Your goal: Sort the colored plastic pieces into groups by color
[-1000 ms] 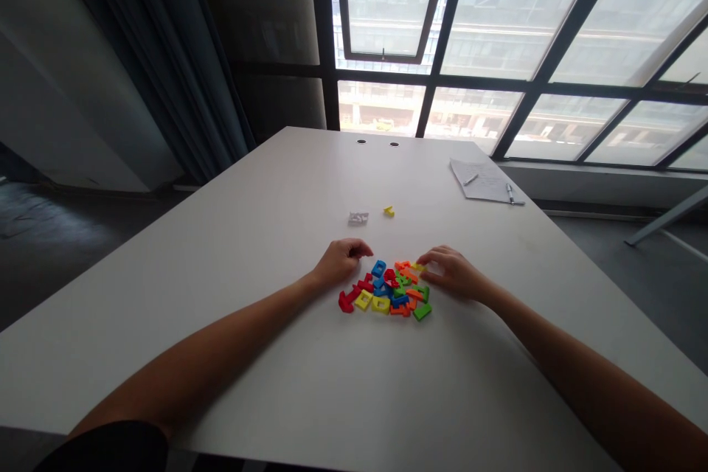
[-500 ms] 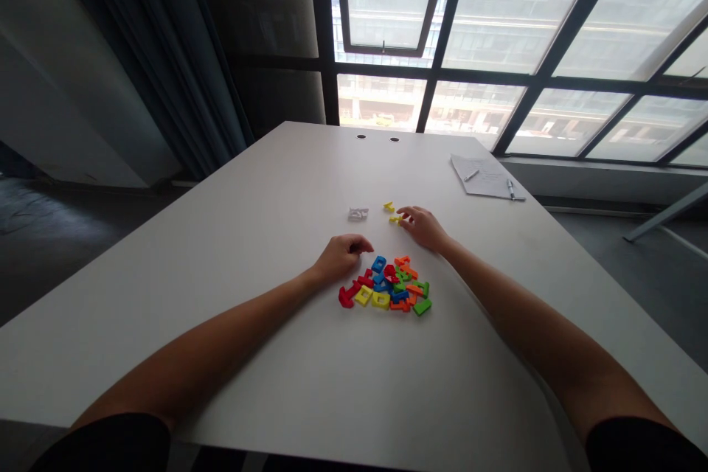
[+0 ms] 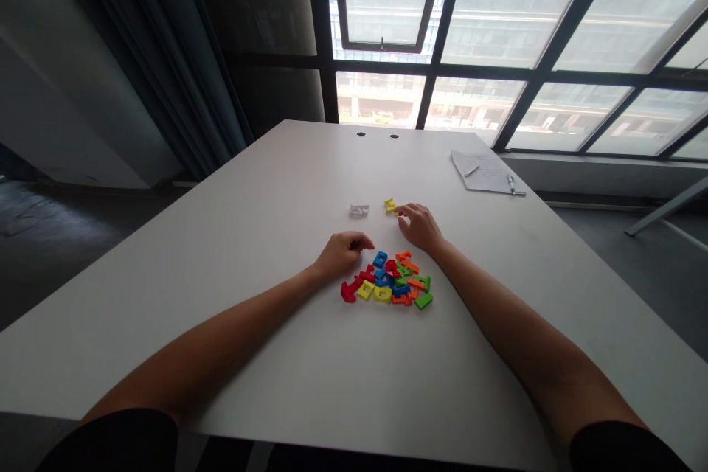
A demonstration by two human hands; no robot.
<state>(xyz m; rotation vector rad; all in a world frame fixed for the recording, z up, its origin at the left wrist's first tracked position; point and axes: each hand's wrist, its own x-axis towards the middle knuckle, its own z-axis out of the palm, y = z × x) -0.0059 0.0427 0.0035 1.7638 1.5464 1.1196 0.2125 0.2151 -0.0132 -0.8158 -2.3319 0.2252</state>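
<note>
the small yellow pieces [image 3: 390, 207] lie close together on the table ahead of you, straight up at twelve o'clock from the heap of coloured pieces [image 3: 383, 280]. your right hand [image 3: 419, 226] comes in on them from four o'clock, its fingertips at the nearest one; i cannot tell whether your thumb and fingers are clamped on that piece or only touch it. at nine o'clock from the yellow pieces, a little apart, sits a small cluster of white pieces [image 3: 359, 211]. the heap, at six o'clock, mixes red, blue, green, orange and more yellow shapes, some lying over one another; a green block [image 3: 424, 301] is at its four o'clock edge and a red piece [image 3: 348, 293] at its nine o'clock edge. your left hand [image 3: 341, 253] rests just beside the heap at ten o'clock, loosely curled, with nothing visible in it; i cannot tell whether its fingertips meet. farther out, between two and three o'clock from the yellow pieces, a sheet of paper [image 3: 487, 175] bears two pens, near the edge of the white table [image 3: 265, 354]. beyond the far end, windows [image 3: 487, 7] run from twelve to two o'clock, and a dark curtain [image 3: 149, 44] hangs at ten.
</note>
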